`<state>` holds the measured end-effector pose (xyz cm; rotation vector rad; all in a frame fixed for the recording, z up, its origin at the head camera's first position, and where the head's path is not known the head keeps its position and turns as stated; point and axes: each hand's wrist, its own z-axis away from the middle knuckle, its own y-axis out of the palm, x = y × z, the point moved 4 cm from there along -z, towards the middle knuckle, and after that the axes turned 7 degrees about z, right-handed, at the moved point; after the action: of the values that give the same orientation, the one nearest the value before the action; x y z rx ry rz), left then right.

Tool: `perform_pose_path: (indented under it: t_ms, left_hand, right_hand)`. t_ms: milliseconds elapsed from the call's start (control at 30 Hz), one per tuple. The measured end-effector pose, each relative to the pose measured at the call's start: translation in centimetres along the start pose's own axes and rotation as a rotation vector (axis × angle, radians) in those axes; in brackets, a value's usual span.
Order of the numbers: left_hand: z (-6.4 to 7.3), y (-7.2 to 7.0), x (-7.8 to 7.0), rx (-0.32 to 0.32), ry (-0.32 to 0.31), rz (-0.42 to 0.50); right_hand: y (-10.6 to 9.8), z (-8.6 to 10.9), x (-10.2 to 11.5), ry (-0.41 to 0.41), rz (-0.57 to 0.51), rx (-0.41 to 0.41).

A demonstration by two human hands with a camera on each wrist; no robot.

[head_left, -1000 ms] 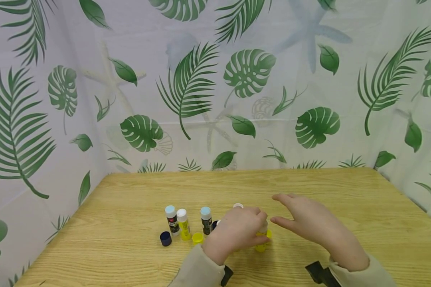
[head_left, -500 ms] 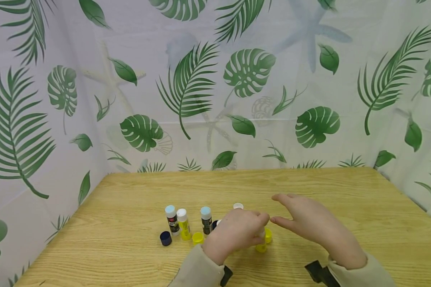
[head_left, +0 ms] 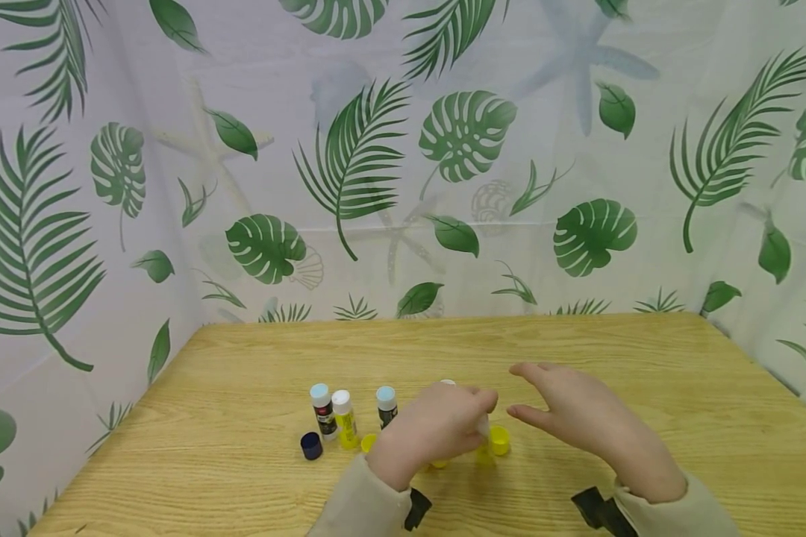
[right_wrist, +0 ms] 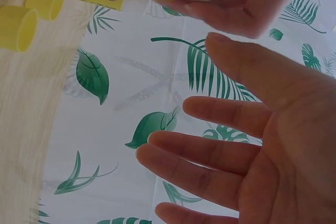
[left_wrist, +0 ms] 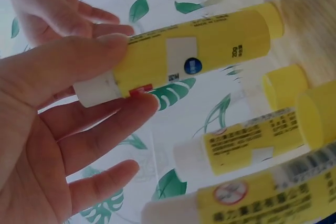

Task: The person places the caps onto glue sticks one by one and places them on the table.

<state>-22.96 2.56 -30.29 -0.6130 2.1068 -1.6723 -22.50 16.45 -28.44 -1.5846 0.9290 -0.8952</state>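
Observation:
My left hand [head_left: 436,421] pinches a yellow glue stick [left_wrist: 194,51] near its white end, between thumb and fingers. In the head view the hand covers much of that stick. Beside it on the table lies a yellow cap [head_left: 499,441]. Two more yellow glue sticks with white tops show below it in the left wrist view, the nearer one [left_wrist: 262,198] cut off by the frame edge. To the right, my right hand [head_left: 571,410] hovers with thumb and fingers spread, holding nothing; in the right wrist view its palm and fingers are bare.
Left of the hands stand a black-labelled glue stick [head_left: 323,412], a yellow glue stick [head_left: 345,421] and another dark-labelled one [head_left: 386,406]. A navy cap [head_left: 311,446] sits in front of them. A leaf-print cloth [head_left: 389,164] hangs behind the wooden table [head_left: 242,492].
The left hand has shifted slightly left with the glue stick, blurred at its lower end, and more of the yellow cap beside it now shows. My right hand has stayed in place.

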Motion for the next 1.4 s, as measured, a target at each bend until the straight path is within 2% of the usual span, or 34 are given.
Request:
perform_pose_path:
  t_ms: [267, 567, 800, 1400]
  left_hand:
    - [0.9, -2.0, 0.2, -0.048, -0.035, 0.115]
    - [1.5, -3.1, 0.3, -0.187, 0.025, 0.167]
    - [1.6, -3.3, 0.5, -0.220, 0.037, 0.208]
    - [1.8, -3.7, 0.6, -0.332, 0.063, 0.163]
  right_hand:
    - [0.0, 0.0, 0.0, -0.009, 0.009, -0.006]
    - [0.2, -0.1, 0.1, -0.004, 0.017, 0.007]
    - [0.3, -0.1, 0.1, -0.010, 0.014, 0.004]
    - [0.3, -0.2, 0.3, -0.020, 0.009, -0.001]
